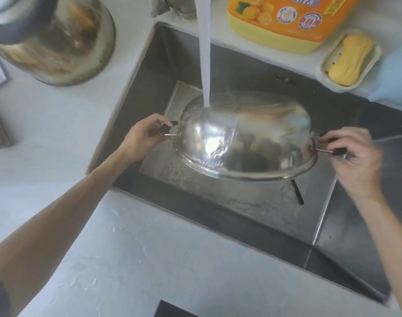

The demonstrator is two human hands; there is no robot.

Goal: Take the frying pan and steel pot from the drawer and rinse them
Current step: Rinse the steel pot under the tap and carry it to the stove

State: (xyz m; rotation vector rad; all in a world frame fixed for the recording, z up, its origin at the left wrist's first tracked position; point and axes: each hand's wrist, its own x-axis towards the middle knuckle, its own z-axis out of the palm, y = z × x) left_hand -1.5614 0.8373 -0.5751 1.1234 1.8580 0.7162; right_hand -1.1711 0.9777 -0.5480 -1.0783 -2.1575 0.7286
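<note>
Pot (243, 138): shiny domed steel, upside down over sink (136, 83), under water stream (204, 65).
Your left hand (142, 138): gripped its handle.
Your right hand (353, 152): pinched the opposite handle.

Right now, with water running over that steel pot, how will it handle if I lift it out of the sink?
Probably slippery: the steel pot is wet and glossy under the stream. It looks rigid and fairly light, held by two small side handles, left hand and right hand. Being upside down, it should shed water rather than hold it.

Two hands, one steel pot (243, 138), one kettle (58, 40), one detergent bottle (284, 21), one soap bar (351, 58).
</note>
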